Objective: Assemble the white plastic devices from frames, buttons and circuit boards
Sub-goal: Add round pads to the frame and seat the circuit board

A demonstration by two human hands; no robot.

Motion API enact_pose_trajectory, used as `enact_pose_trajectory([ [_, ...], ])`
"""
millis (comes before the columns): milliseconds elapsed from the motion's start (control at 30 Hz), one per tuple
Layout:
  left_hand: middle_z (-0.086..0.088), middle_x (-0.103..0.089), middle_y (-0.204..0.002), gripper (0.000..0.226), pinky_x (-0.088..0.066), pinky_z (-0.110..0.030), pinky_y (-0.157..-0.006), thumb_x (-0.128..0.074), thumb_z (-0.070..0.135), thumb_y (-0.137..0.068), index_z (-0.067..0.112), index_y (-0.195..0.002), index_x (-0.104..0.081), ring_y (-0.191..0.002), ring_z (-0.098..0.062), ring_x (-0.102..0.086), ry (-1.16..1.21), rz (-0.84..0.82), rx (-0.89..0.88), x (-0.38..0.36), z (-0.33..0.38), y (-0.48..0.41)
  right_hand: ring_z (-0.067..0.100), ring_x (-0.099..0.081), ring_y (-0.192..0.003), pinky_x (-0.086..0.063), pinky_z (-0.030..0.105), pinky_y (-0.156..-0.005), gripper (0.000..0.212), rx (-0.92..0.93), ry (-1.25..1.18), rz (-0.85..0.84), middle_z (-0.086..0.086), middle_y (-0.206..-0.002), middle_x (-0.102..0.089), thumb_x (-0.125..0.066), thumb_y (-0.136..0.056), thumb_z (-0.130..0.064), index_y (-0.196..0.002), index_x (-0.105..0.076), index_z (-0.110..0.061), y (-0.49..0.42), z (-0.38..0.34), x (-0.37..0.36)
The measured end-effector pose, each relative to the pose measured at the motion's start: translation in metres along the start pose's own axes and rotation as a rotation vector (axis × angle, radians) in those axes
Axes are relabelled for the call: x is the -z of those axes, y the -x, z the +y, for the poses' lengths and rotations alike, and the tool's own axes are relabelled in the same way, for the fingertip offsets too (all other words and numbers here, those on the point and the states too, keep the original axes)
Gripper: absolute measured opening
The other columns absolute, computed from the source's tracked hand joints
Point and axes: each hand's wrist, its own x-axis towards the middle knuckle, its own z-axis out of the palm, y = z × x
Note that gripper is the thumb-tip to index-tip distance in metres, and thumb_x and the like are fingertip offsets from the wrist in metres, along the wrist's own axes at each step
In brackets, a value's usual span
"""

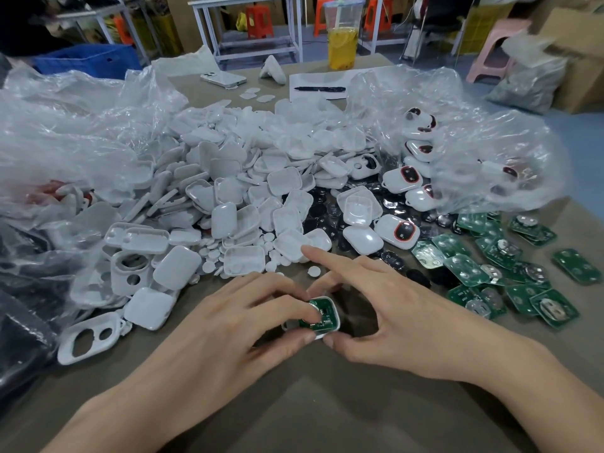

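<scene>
The left hand (pixel 228 322) and right hand (pixel 385 308) both pinch a white frame (pixel 337 319). A green board (pixel 323 317) sits in it.

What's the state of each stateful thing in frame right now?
white frame, held off the table by both hands, open side up
circuit board, seated in the frame, no cover on
left hand, pinches the frame
right hand, pinches the frame, index finger straight
cup, upright, partly full, straw in
phone, face down
</scene>
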Motion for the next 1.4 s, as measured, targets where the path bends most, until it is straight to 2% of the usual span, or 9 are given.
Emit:
enact_pose_trajectory([
  [233,0.02,-0.058,-0.117,0.025,-0.048,-0.024,-0.087,-0.053,0.049,-0.098,0.036,-0.111,-0.07,-0.104,-0.002,-0.06,-0.009,-0.016,-0.018,0.001,-0.001,-0.001,-0.007,-0.033,-0.129,-0.022,0.002,-0.1,0.088,-0.008,0.006,-0.005,-0.041,-0.128,-0.046,-0.065,-0.084,-0.048,-0.15,-0.008,-0.058,-0.001,0.001,0.0],
  [467,0.008,-0.062,-0.115,0.025,-0.049,-0.028,-0.087,-0.051,0.04,-0.102,0.027,-0.113,-0.07,-0.099,-0.011,-0.062,-0.164,0.015,-0.125,-0.002,-0.003,-0.003,-0.007,-0.033,-0.132,-0.022,0.003,-0.102,0.084,-0.002,-0.018,0.02,-0.04,-0.129,-0.05,-0.063,-0.082,-0.054,-0.148,-0.012,-0.06,-0.001,0.003,-0.001],
  [633,0.007,-0.06,-0.116,0.024,-0.047,-0.026,-0.088,-0.049,0.037,-0.104,0.028,-0.115,-0.068,-0.098,-0.012,-0.06,-0.207,0.006,-0.142,-0.002,-0.003,-0.003,-0.009,-0.03,-0.133,-0.021,0.001,-0.102,0.084,-0.003,-0.026,0.022,-0.04,-0.129,-0.05,-0.064,-0.082,-0.057,-0.147,-0.011,-0.063,-0.001,0.005,-0.002],
  [767,0.007,-0.059,-0.116,0.024,-0.045,-0.022,-0.088,-0.048,0.035,-0.104,0.027,-0.114,-0.068,-0.098,-0.011,-0.058,-0.192,0.001,-0.137,-0.001,-0.002,-0.003,-0.01,-0.03,-0.132,-0.028,0.006,-0.101,0.084,-0.004,-0.028,0.01,-0.041,-0.13,-0.048,-0.064,-0.082,-0.057,-0.147,-0.011,-0.064,-0.002,0.005,-0.002],
  [867,0.006,-0.057,-0.117,0.026,-0.046,-0.025,-0.087,-0.048,0.035,-0.104,0.024,-0.115,-0.068,-0.099,-0.012,-0.057,-0.197,-0.015,-0.14,0.001,0.0,-0.004,-0.008,-0.032,-0.131,-0.025,0.004,-0.102,0.083,0.012,-0.032,0.022,-0.041,-0.13,-0.047,-0.063,-0.081,-0.058,-0.147,-0.013,-0.063,-0.001,0.005,-0.002],
  [1000,0.009,-0.056,-0.12,0.03,-0.047,-0.026,-0.087,-0.043,0.037,-0.106,0.023,-0.122,-0.065,-0.104,-0.012,-0.057,-0.159,-0.003,-0.107,0.01,-0.001,-0.003,-0.007,-0.036,-0.13,-0.033,0.01,-0.099,0.08,0.025,-0.034,0.018,-0.042,-0.13,-0.046,-0.064,-0.08,-0.06,-0.145,-0.016,-0.065,0.0,0.004,0.0],
  [1100,0.014,-0.055,-0.117,0.028,-0.045,-0.025,-0.085,-0.042,0.036,-0.106,0.027,-0.123,-0.063,-0.104,-0.009,-0.056,-0.109,0.036,-0.068,0.016,-0.005,0.002,-0.006,-0.04,-0.127,-0.037,0.01,-0.095,0.067,0.037,-0.031,0.031,-0.039,-0.127,-0.05,-0.068,-0.082,-0.056,-0.138,-0.031,-0.063,0.001,0.004,0.002],
  [1233,0.013,-0.057,-0.116,0.026,-0.045,-0.025,-0.084,-0.046,0.032,-0.104,0.029,-0.117,-0.068,-0.102,-0.009,-0.057,-0.098,0.039,-0.052,0.013,-0.006,0.007,0.001,-0.047,-0.122,-0.035,0.01,-0.095,0.032,0.074,-0.028,0.035,-0.029,-0.121,-0.055,-0.067,-0.083,-0.053,-0.111,-0.054,-0.049,0.002,0.003,0.003],
  [1400,0.012,-0.058,-0.115,0.026,-0.041,-0.017,-0.086,-0.049,0.028,-0.101,0.029,-0.113,-0.071,-0.1,-0.009,-0.056,-0.084,0.011,-0.057,0.009,-0.002,0.006,-0.001,-0.045,-0.127,-0.028,0.006,-0.1,0.017,0.098,-0.019,0.024,-0.029,-0.123,-0.054,-0.066,-0.084,-0.051,-0.1,-0.063,-0.045,0.001,0.003,0.003],
])
